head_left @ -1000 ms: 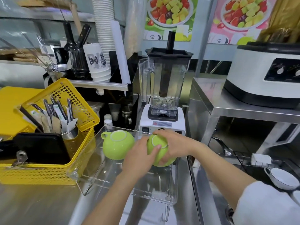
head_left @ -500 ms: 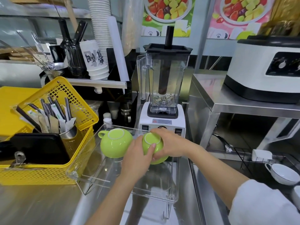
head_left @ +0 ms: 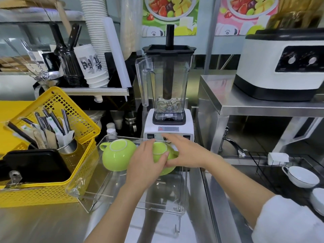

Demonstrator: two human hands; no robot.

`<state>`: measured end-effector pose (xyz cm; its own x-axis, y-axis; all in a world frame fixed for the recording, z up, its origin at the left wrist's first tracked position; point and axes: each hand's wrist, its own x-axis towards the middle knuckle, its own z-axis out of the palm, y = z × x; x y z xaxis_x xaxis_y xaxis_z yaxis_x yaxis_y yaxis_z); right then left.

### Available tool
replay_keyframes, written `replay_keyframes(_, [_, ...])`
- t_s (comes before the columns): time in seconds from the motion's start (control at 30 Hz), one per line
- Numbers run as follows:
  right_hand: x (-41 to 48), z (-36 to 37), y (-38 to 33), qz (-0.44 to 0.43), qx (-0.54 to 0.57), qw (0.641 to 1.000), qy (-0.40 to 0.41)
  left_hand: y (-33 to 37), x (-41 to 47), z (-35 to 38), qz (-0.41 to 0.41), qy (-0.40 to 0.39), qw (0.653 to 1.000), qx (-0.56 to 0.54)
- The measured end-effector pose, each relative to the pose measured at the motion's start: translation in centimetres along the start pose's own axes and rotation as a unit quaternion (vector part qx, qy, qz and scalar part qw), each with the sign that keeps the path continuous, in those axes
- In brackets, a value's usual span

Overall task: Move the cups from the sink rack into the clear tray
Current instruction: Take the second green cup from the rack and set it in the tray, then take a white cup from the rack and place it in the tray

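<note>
The clear tray (head_left: 91, 193) stands on the steel counter in front of me. One green cup (head_left: 116, 156) lies upside down at its far left. A second green cup (head_left: 160, 149), also upside down, sits at the tray's far right between my hands. My left hand (head_left: 145, 165) wraps its near left side, thumb on the base. My right hand (head_left: 185, 155) holds its right side, with the fingers stretched over the far rim. A white cup (head_left: 301, 176) rests on the black sink rack (head_left: 259, 160) at the right, with another white cup (head_left: 318, 199) partly cut off below it.
A yellow basket (head_left: 52, 195) with cutlery and a black tray stands left of the clear tray. A white blender (head_left: 168, 106) is just behind it. A steel shelf (head_left: 245, 106) carries a white appliance (head_left: 284, 65). A tap (head_left: 235, 146) sticks out over the sink.
Both hands have lowered the second green cup further into the tray, closer to the first cup. My right fingers have spread flatter over it.
</note>
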<state>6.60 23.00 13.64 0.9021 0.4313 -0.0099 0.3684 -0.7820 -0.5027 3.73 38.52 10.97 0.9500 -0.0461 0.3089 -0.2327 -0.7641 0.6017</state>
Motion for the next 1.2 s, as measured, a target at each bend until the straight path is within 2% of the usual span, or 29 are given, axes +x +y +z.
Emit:
replay_keyframes(0.3, [-6.7, -3.3, 5.3, 0.026, 0.067, 0.992, 0.1, 6.4, 0.4, 3.4, 0.073, -0.057, 0.996, 0.009])
replay_keyframes(0.47, [-11.7, -4.5, 10.9, 0.08, 0.104, 0.983, 0.126, 11.4, 0.0, 8.2, 0.135, -0.102, 0.986, 0.008])
replay_keyframes(0.67, [-18.9, -6.4, 19.7, 0.171, 0.122, 0.965, 0.158, 17.9, -0.2, 16.4, 0.157, -0.187, 0.97, -0.012])
replay_keyframes(0.83, [-25.5, -6.6, 28.1, 0.283, 0.164, 0.921, 0.214, 24.0, -0.6, 25.1, 0.144, -0.269, 0.952, -0.002])
replay_keyframes(0.97, [-30.0, -5.7, 34.1, 0.388, 0.212, 0.857, 0.266, 28.1, -1.2, 31.7, 0.14, -0.342, 0.929, 0.023])
replay_keyframes(1.1, [-31.3, -3.9, 36.4, 0.493, 0.101, 0.814, 0.291, 29.2, -1.6, 35.4, 0.074, -0.39, 0.918, -0.018])
replay_keyframes(1.2, [-31.9, -3.5, 37.0, 0.529, 0.07, 0.806, 0.257, 29.5, -1.9, 38.1, -0.013, -0.426, 0.903, -0.044])
